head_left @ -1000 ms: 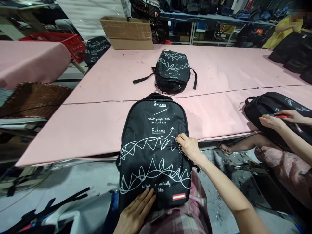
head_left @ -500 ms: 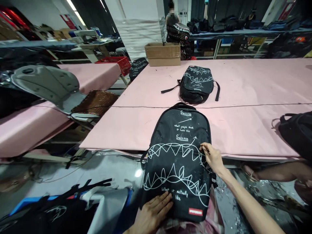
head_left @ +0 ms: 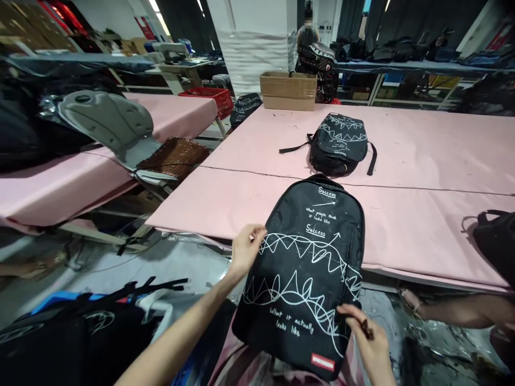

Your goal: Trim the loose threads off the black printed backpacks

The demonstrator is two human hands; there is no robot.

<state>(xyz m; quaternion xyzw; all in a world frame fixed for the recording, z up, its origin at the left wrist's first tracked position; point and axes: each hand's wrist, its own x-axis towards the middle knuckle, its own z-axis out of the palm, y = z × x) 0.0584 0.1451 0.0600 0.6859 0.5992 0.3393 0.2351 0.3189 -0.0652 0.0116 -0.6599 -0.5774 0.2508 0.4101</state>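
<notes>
A black backpack with white scribbled lines, white lettering and a red label leans against the front edge of the pink table, its upper part over the tabletop. At its upper left edge is my left hand, fingers bent and closed on the edge. My right hand is at the lower right side, fingers curled round a small dark brown thing whose kind I cannot make out. Its fingertips touch the front panel. Behind, a second black backpack lies on the table with its straps spread.
The pink table reaches far back, with a cardboard box at its far edge. Another black bag lies at the right. Black bags are piled low at the left, near a grey chair. Another person's leg shows at the right.
My left hand has moved from the lower front up to the backpack's left edge. My right hand has moved down the right side. The backpack leans more, and the view has shifted.
</notes>
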